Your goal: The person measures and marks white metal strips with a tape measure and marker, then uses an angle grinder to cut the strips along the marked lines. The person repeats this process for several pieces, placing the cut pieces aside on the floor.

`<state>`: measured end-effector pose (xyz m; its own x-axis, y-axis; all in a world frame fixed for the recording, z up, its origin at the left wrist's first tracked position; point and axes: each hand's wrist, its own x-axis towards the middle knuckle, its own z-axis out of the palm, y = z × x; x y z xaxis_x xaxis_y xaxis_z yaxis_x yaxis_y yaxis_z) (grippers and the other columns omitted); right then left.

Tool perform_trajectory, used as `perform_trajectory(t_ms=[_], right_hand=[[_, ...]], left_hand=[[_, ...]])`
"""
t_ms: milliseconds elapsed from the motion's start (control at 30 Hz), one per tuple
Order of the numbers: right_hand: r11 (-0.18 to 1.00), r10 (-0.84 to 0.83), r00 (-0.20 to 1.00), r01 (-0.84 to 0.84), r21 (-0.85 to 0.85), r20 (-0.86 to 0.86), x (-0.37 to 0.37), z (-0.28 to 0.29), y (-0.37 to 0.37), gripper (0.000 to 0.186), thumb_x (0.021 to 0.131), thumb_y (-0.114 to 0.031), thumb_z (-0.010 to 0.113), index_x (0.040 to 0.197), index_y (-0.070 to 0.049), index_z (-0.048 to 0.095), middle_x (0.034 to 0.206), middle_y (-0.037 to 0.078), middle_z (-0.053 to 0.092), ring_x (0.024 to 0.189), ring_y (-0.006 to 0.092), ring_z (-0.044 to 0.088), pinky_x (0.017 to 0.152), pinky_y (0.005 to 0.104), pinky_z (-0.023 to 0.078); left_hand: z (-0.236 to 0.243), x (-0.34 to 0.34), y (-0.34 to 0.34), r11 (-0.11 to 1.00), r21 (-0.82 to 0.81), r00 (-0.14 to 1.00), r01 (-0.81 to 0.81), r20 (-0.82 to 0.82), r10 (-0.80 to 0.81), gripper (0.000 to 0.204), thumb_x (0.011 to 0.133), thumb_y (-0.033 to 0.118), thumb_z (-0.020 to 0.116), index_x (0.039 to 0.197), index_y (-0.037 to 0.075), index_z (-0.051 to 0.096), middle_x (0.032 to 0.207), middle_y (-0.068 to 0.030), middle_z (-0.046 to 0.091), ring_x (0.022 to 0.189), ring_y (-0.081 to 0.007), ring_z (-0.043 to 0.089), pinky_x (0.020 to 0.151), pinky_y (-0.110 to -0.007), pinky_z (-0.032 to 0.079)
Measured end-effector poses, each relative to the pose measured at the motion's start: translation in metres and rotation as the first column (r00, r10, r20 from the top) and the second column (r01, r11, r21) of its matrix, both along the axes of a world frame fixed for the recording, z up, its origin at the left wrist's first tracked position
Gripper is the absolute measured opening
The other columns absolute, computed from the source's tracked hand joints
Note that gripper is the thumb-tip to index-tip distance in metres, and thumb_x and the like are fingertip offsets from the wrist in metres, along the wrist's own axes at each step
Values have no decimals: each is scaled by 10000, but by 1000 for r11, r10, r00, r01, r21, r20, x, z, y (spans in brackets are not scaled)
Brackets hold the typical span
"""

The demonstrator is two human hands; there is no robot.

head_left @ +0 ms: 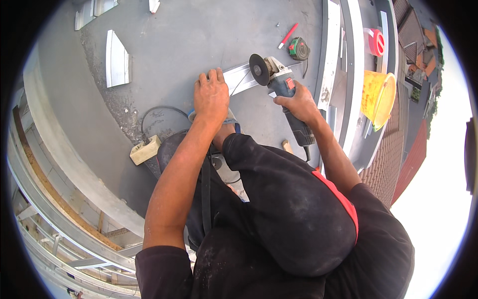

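The right hand (298,103) wraps closed around the body of a blue-grey angle grinder (281,84), its disc (258,69) standing on edge against a light metal strip (238,77) lying on the grey concrete slab (189,40). The left hand (211,95) presses flat on that strip, fingers extended and together, fingertips just left of the disc. A tape measure (299,49) and red pencil (288,35) lie beyond.

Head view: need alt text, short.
A crouching person's right hand grips an angle grinder, its disc at a metal strip that the left hand pins to a grey concrete slab. A tape measure, red pencil and yellow bucket lie beyond.
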<state>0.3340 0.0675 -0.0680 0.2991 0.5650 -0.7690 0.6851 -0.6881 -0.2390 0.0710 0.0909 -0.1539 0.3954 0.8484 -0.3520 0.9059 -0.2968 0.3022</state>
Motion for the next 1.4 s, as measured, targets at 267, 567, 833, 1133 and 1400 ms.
perform_trajectory(t_ms=[267, 567, 833, 1133, 1400], right_hand=[[999, 35, 999, -35, 9, 13, 2, -4, -2, 737, 779, -397, 873, 1282, 109, 689, 1173, 309, 773, 1128, 420, 767, 1012, 489, 581], [999, 28, 999, -29, 38, 24, 1, -9, 0, 726, 780, -388, 878, 1271, 113, 687, 1172, 319, 773, 1129, 441, 767, 1020, 498, 579], [993, 76, 994, -83, 79, 81, -8, -12, 14, 746, 781, -394, 885, 1279, 122, 679, 1165, 332, 771, 1125, 446, 770, 1025, 499, 584], [992, 79, 995, -84, 93, 59, -4, -16, 10, 732, 778, -393, 881, 1268, 116, 685, 1135, 321, 779, 1112, 440, 777, 1025, 491, 582], [996, 77, 995, -80, 41, 65, -4, -13, 8, 701, 774, -392, 861, 1234, 113, 701, 1112, 300, 779, 1077, 418, 775, 996, 482, 586]], left_hand=[[-4, 3, 1, 1000, 0, 1000, -5, -22, 5, 703, 886, 38, 810, 1553, -37, 601, 1330, -136, 663, 1222, -349, 635, 1041, -426, 576], [-3, 1, 1, 999, 40, 1000, 24, -17, -24, 702, 847, 78, 876, 1494, -62, 640, 1292, -148, 689, 1194, -330, 648, 998, -402, 565], [-5, 0, 1, 999, 49, 1000, 20, 1, -20, 671, 826, 56, 882, 1445, -74, 661, 1299, -162, 698, 1179, -346, 658, 992, -427, 574], [-3, -1, 2, 1000, -13, 1000, 17, -14, -17, 657, 868, 18, 808, 1496, -43, 624, 1292, -131, 681, 1146, -361, 642, 989, -449, 573], [-2, 0, 4, 999, -28, 999, 26, -32, -27, 685, 849, 16, 835, 1498, -31, 621, 1315, -145, 667, 1157, -360, 641, 989, -447, 576]])
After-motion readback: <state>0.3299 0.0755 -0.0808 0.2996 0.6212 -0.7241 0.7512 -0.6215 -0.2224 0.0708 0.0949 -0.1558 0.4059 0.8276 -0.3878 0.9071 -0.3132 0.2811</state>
